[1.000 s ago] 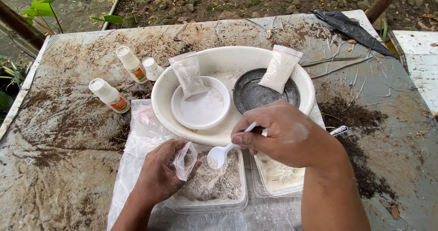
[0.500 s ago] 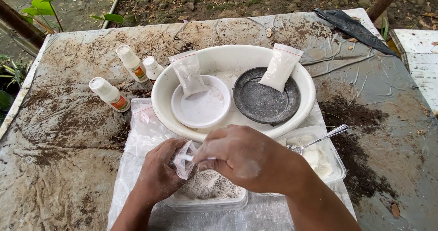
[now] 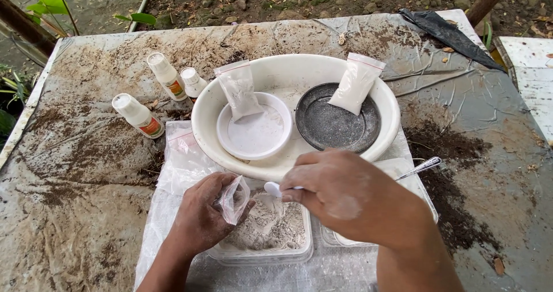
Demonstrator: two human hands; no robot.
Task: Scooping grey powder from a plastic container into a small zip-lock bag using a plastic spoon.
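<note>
My left hand (image 3: 201, 220) pinches a small clear plastic bag (image 3: 234, 198) open above a square clear tub of grey-white powder (image 3: 271, 228). Beside the bag's mouth, my right hand (image 3: 345, 197) grips a small white spoon (image 3: 273, 189) whose bowl points toward the bag. A second clear tub (image 3: 412, 174) lies under my right wrist, mostly hidden, with a metal spoon (image 3: 423, 166) sticking out of it. Just beyond my hands stands a wide white basin (image 3: 288, 73) holding a white dish (image 3: 253, 127), a dark metal plate (image 3: 337, 122) and two filled powder bags (image 3: 239, 90) (image 3: 356, 83).
Three small white bottles (image 3: 138, 116) (image 3: 166, 76) (image 3: 193, 83) stand left of the basin. Empty clear bags (image 3: 184, 159) lie by my left wrist. Dark soil (image 3: 443, 148) is spilled on the plastic-covered table (image 3: 86, 171). A black sheet (image 3: 446, 35) lies at the far right corner.
My right hand swung left from the right-hand tub over the powder tub, bringing the white spoon up to the bag held by my left hand. The dark plate is uncovered again.
</note>
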